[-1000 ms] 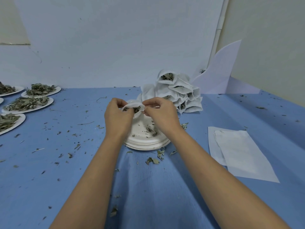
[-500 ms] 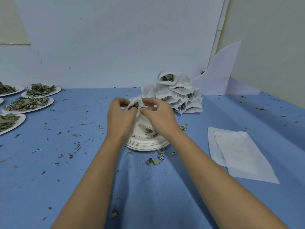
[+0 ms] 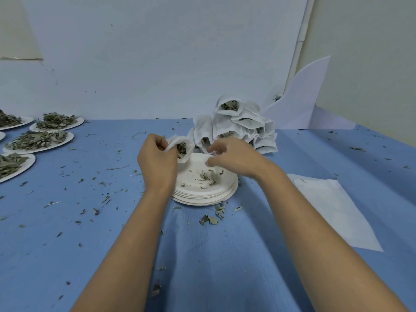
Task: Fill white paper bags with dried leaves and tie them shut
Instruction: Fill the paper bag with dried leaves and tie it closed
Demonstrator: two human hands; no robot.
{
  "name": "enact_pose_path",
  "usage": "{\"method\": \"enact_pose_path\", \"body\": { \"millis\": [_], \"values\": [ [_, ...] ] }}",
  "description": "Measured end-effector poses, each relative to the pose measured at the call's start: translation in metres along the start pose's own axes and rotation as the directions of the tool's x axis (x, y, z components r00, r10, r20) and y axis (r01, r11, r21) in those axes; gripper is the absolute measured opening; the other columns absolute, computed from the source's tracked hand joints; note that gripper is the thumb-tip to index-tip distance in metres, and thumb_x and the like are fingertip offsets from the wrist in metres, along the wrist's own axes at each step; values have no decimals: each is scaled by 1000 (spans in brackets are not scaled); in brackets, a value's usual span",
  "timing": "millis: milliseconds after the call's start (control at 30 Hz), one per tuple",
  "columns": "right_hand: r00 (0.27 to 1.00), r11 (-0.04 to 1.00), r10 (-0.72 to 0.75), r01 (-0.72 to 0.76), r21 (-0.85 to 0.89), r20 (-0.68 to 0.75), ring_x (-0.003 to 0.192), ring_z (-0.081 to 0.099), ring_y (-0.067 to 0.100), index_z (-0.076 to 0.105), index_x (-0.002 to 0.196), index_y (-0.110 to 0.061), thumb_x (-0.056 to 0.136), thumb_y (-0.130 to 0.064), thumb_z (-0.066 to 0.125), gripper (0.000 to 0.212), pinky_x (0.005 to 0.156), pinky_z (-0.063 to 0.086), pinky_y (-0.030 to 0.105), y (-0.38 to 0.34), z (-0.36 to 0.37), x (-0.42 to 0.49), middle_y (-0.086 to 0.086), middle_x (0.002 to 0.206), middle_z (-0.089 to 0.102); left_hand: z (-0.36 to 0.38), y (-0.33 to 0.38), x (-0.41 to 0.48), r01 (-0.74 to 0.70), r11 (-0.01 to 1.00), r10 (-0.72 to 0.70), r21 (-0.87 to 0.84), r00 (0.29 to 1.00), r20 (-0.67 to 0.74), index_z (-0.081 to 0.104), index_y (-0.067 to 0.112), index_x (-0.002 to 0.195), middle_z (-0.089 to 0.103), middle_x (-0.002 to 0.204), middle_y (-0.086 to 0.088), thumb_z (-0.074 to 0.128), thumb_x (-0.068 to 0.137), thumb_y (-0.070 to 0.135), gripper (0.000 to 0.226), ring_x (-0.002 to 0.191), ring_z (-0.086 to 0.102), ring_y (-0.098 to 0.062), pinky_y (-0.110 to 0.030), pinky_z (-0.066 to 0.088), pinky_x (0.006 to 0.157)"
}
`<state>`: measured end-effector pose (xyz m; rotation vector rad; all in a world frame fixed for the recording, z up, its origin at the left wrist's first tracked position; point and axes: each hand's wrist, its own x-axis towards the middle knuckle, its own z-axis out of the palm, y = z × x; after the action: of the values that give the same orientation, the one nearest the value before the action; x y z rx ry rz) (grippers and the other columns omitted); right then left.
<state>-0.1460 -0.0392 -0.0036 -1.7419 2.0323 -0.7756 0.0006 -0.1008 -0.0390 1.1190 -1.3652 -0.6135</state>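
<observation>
My left hand pinches the rim of a small white paper bag whose open mouth shows dried leaves inside. The bag hangs just above the far left edge of a stack of white paper plates, which holds a few leaf scraps. My right hand hovers over the plates to the right of the bag, fingers loosely curled and apart from it, holding nothing that I can see. Behind both hands rises a pile of filled white bags.
Several plates of dried leaves line the table's left side. Flat empty white bags lie at the right. Leaf crumbs litter the blue cloth. A white sheet leans against the back wall.
Both hands held the bag's mouth together before. Now my right hand has let go and drawn to the right, and the bag has tipped left in my left hand with its mouth open.
</observation>
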Motion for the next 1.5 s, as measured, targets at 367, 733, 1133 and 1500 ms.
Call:
{"method": "enact_pose_path", "body": {
  "millis": [367, 733, 1133, 1500],
  "values": [
    [994, 993, -45, 56, -103, 103, 77, 55, 0, 73, 104, -18, 80, -14, 74, 24, 50, 35, -4, 0, 14, 0, -6, 91, 65, 0, -1, 0, 50, 997, -49, -67, 999, 14, 44, 22, 69, 47, 72, 8, 64, 83, 8, 28, 71, 50, -17, -7, 36, 50],
    [946, 986, -160, 141, -85, -281, 97, 65, 12, 75, 101, -14, 87, -9, 64, 18, 89, 50, 26, -2, 34, 4, 0, 99, 74, -1, -2, 2, 71, 993, -72, -96, 997, -8, 43, 21, 70, 45, 70, 8, 61, 82, 3, 28, 60, 43, -6, -7, 36, 49],
    [886, 969, -11, 124, 215, -463, 65, 61, 4, 77, 86, -17, 80, -11, 65, 15, 61, 54, 24, -11, 29, 4, -5, 83, 73, 4, 3, -3, 66, 989, -45, -131, 987, 155, 51, 27, 79, 59, 88, 9, 64, 83, 14, 19, 89, 64, -20, -22, 46, 66],
    [852, 993, -117, 107, -49, -510, 86, 63, 16, 76, 92, -12, 82, -10, 62, 17, 77, 49, 30, -11, 33, 3, 3, 87, 73, 7, 13, -9, 129, 950, -5, -286, 917, 398, 59, 14, 78, 62, 73, 1, 61, 86, 2, 15, 65, 61, -2, -18, 54, 61]
  ]
}}
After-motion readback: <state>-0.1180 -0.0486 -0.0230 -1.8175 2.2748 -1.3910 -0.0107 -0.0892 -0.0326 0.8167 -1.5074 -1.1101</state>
